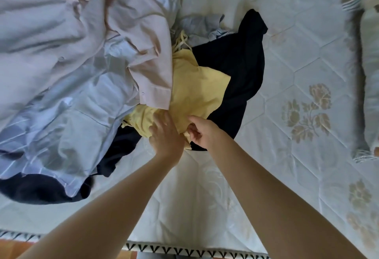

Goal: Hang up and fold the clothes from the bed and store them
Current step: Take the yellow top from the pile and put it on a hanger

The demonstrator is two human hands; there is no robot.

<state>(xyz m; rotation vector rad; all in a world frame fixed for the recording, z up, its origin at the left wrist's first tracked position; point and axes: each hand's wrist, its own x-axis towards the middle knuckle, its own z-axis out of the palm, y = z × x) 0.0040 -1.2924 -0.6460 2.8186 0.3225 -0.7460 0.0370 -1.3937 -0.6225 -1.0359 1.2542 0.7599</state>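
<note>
A heap of clothes lies on the bed. In its middle is a yellow garment with thin straps. My left hand grips its near edge with curled fingers. My right hand pinches the same edge just to the right. A black garment lies under and right of the yellow one. A pale pink shirt overlaps the yellow garment's left side, and a light blue shirt spreads out at the left.
A crumpled grey piece lies behind the yellow garment. Dark navy cloth sticks out under the blue shirt at the lower left. A pillow lies at the right edge. The quilted mattress shows bare on the right and near me.
</note>
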